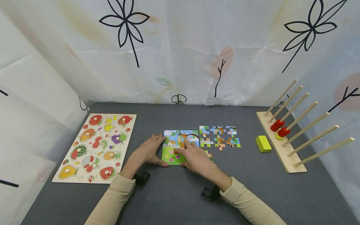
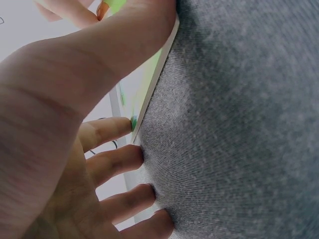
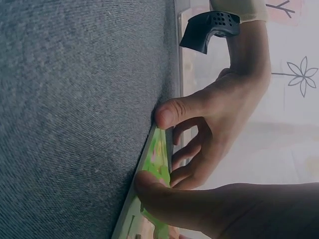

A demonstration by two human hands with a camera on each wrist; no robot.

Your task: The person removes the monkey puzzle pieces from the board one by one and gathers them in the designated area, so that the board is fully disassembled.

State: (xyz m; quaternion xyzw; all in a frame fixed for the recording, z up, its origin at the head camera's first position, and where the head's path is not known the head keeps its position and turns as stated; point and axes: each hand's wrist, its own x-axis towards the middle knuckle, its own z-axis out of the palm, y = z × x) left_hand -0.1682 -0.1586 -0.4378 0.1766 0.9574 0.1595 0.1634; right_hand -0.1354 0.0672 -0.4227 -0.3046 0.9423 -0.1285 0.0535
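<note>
A picture jigsaw puzzle (image 1: pixel 168 153) showing a house, a meadow and flowers lies flat between the hands. At its left side, the left hand (image 1: pixel 147 151) spreads its fingers along the edge, the thumb at the near left corner. In the left wrist view, the left index fingertip (image 2: pixel 124 124) touches the puzzle's far corner and the other fingers rest on the table. Over the right part of the puzzle, the right hand (image 1: pixel 198 160) presses with an outstretched index finger. Its thumb (image 3: pixel 149 185) lies at the near edge. The palm hides part of the picture.
Several loose jigsaw pieces (image 1: pixel 206 142) lie right of the puzzle, one partly behind the right hand. A fruit peg board (image 1: pixel 96 150) lies at left. On the right stand a yellow block (image 1: pixel 263 144) and a wooden peg rack (image 1: pixel 298 167) with red and yellow beads.
</note>
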